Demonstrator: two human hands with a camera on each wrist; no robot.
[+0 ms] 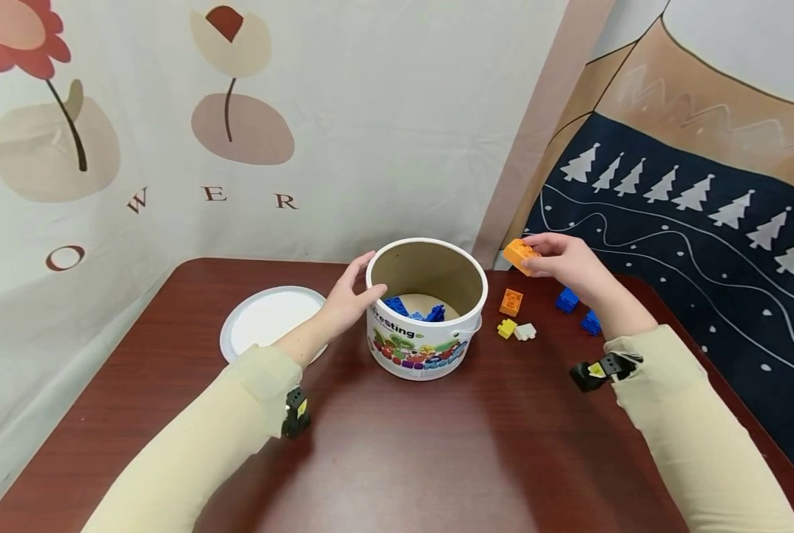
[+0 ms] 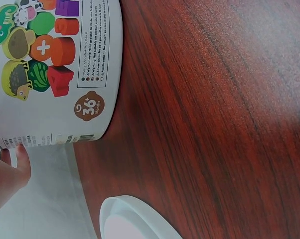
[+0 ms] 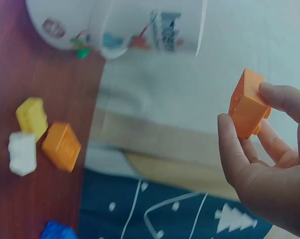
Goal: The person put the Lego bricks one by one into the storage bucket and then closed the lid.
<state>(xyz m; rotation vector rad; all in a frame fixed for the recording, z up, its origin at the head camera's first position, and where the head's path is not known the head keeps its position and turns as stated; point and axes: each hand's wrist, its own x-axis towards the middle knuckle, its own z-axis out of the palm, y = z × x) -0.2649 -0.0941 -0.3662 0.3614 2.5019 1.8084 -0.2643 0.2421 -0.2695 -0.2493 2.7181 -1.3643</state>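
A white bucket (image 1: pixel 377 348) with colourful printed pictures stands upright on the table, and several blue toy bricks (image 1: pixel 435 314) lie at its bottom. My left hand (image 1: pixel 345 302) rests against the bucket's left side near the rim, thumb and fingers spread. In the left wrist view its fingertips touch the bucket's wall. My right hand (image 1: pixel 570 265) pinches an orange toy brick (image 1: pixel 517 255) between thumb and fingers, raised to the right of the bucket. The right wrist view shows this orange brick (image 3: pixel 249 104) tilted, with its studs towards the palm.
Right of the bucket lie another orange brick (image 1: pixel 511 302), a yellow brick (image 1: pixel 506 329) and a white brick (image 1: pixel 525 332). Two blue bricks (image 1: pixel 567 299) sit farther right, near the right forearm. A round white lid (image 1: pixel 263 318) lies left of the bucket. Printed cloth hangs behind the table.
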